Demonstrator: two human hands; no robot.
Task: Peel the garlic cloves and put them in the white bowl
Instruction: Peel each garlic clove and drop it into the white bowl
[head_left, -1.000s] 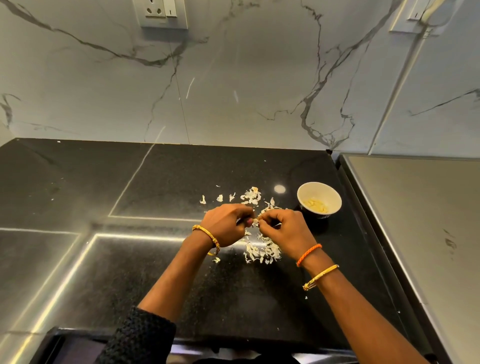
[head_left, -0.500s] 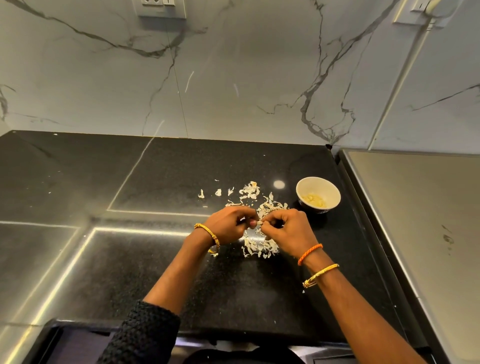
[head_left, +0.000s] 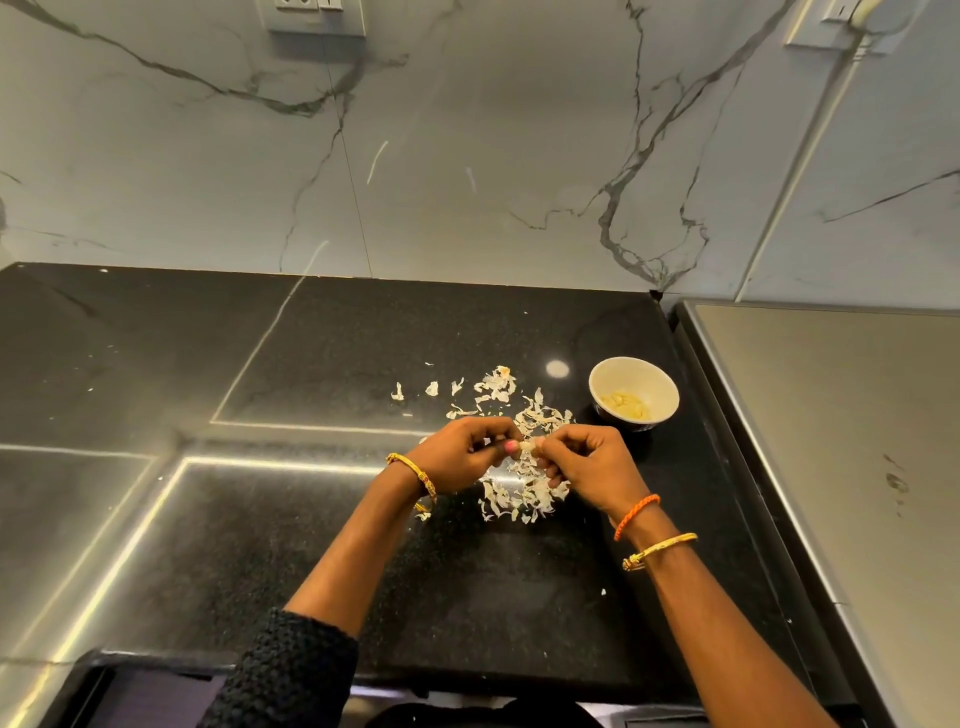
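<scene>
Peeling in hand | garlic clove (head_left: 525, 446) pinched between left hand (head_left: 460, 454) and right hand (head_left: 589, 465) above counter (head_left: 311, 519) | next, likely: strip skin, drop into white bowl (head_left: 660, 382) at 2 o'clock

Head camera looks steeply down onto the black counter (head_left: 322, 519).

Bright overhead glare on glossy black counter (head_left: 322, 358); wide-angle edge distortion.

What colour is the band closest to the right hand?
Orange band, seen in the head view.
</scene>
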